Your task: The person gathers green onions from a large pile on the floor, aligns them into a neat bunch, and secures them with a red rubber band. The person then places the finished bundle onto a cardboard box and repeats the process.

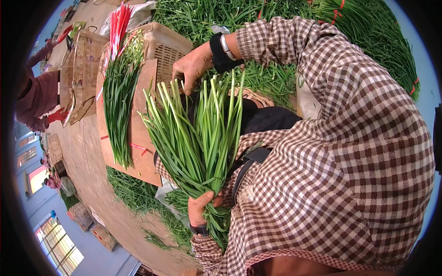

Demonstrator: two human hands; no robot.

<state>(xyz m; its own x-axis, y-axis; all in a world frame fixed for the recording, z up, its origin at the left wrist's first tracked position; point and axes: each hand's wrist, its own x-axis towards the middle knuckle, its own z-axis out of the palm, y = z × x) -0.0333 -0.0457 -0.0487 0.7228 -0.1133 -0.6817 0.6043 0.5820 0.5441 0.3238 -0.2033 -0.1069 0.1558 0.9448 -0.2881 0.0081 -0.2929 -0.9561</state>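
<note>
My left hand (203,207) is closed around the leafy end of a loose bunch of garlic chives (193,138), whose pale stem ends fan out towards the top of the view. My right hand (191,70) is at those stem ends, fingers bent down; its fingertips are partly hidden, so whether it pinches a stem is unclear. A narrower pile of chives (121,110) lies on a brown board (145,138) beyond the bunch. A red tie strip (138,147) sticks out beside that pile, and a bundle of red and white strips (119,29) stands at the board's upper end.
A plastic crate (165,45) stands by the board. Loose greens (131,193) cover floor areas on both sides, and tied chive bunches (380,45) are heaped at upper right. A co-worker in red gloves (57,115) is at the far left beside another crate (86,62).
</note>
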